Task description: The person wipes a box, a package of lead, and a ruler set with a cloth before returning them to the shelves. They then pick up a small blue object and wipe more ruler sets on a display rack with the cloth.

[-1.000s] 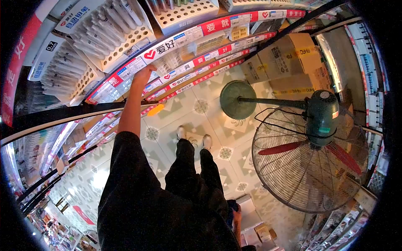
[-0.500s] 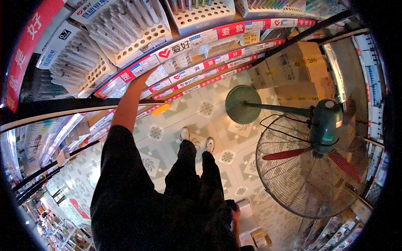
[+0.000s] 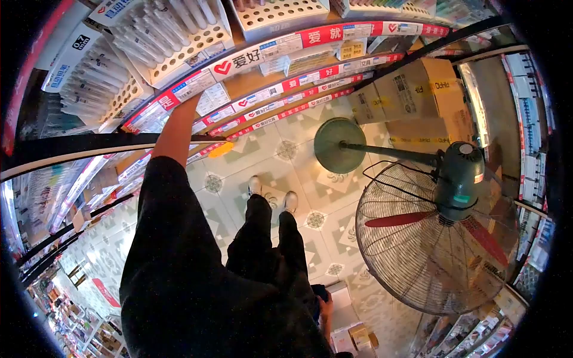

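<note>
My left forearm (image 3: 174,130) reaches in under the shelf's red and white label strip (image 3: 239,58). The shelf edge hides my left hand, so its fingers do not show. Just beside the wrist is a white printed card or pack (image 3: 212,99) on the lower shelf. Above stand perforated white display boxes (image 3: 173,67) filled with clear-wrapped pens (image 3: 152,30). Down by my right leg, my right hand (image 3: 325,307) is closed around a small dark thing (image 3: 320,292), too indistinct to name.
A large green-based standing fan (image 3: 439,238) with red blades is at the right. Cardboard boxes (image 3: 412,101) are stacked behind it. A black shelf post (image 3: 89,144) crosses at left. Several opened cartons (image 3: 352,337) sit on the floor near my right hand.
The view has shifted slightly, so the shelf, fan and floor appear a little further left. My left arm still reaches under the strip, and my right hand stays low at my side.
</note>
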The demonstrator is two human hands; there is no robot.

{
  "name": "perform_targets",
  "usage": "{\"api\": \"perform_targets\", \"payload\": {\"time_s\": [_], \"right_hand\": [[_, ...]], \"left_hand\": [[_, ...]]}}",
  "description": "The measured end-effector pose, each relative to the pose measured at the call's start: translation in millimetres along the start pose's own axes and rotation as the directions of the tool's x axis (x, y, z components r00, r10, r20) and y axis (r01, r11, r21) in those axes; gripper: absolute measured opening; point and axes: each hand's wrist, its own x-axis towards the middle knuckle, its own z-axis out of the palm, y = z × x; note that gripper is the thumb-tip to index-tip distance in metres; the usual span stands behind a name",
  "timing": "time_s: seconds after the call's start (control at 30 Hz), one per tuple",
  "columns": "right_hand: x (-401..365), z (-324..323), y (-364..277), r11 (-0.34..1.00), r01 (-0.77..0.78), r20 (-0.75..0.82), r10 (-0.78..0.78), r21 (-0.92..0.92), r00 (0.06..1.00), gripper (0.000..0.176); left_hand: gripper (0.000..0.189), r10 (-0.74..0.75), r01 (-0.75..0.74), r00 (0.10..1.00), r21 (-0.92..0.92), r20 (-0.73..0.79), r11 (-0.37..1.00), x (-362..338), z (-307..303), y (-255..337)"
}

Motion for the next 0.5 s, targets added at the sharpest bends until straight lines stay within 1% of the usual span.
{"api": "perform_targets", "payload": {"time_s": [0.07, 0.17, 0.27, 0.37, 0.4, 0.47, 0.5], "right_hand": [[26, -15, 66, 0.986, 0.022, -0.040, -0.029, -0.164, 0.999, 0.055], [22, -10, 68, 0.994, 0.037, -0.053, -0.042, -0.099, 0.998, 0.052], [29, -11, 71, 0.998, 0.064, 0.004, -0.064, -0.008, 0.998, 0.051], [44, -17, 77, 0.993, 0.089, 0.067, -0.094, 0.074, 0.993, 0.050], [52, -20, 81, 0.996, 0.092, 0.057, -0.093, 0.013, 0.994, 0.050], [62, -25, 81, 0.989, 0.099, 0.036, -0.096, -0.109, 0.995, 0.050], [66, -29, 82, 0.989, 0.108, 0.052, -0.103, -0.096, 0.993, 0.050]], "left_hand": [[0.056, 0.022, -0.021, 1.000, 0.015, -0.019, 1.000, -2, 0, -2], [0.055, 0.067, -0.065, 0.997, 0.030, -0.049, 0.997, -4, 0, -6], [0.053, 0.145, -0.141, 0.985, 0.048, -0.089, 0.989, -12, 0, -14], [0.052, 0.266, -0.256, 0.951, 0.084, -0.156, 0.963, -25, 7, -31], [0.052, 0.298, -0.282, 0.937, 0.110, -0.180, 0.953, -29, 10, -37], [0.051, 0.296, -0.253, 0.926, 0.197, -0.235, 0.947, -43, 11, -36], [0.054, 0.255, -0.177, 0.931, 0.289, -0.261, 0.941, -48, 12, -36]]}}
